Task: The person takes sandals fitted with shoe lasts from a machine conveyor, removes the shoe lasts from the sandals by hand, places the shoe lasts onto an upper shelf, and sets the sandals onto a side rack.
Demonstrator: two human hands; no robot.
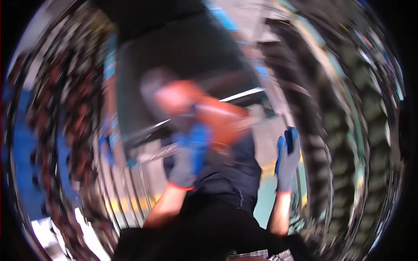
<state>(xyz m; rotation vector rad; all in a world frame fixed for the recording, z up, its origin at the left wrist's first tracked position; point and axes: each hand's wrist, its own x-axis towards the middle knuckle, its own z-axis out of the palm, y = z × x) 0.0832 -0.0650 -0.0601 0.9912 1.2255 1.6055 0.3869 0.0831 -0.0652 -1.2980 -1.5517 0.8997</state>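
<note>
Motion smears much of the head view. My left hand [187, 156], in a grey and blue glove, is closed on an orange object [224, 117] with a dark rounded end [156, 87]. It is shaped somewhat like a power tool, but its exact kind is too blurred to tell. The object is in front of my legs, over the near edge of a dark panel or bin [183, 52]. Off to the right, my right hand [288, 158], gloved the same way, is raised with its fingers stretched out and holds nothing.
Rows of blurred reddish-brown parts [78, 113] stand on the left. Dark and olive rows of parts [352, 113] line the right. Thin metal rods [137, 187] run below the dark panel on the left. Yellow lines [150, 202] mark the green and grey floor.
</note>
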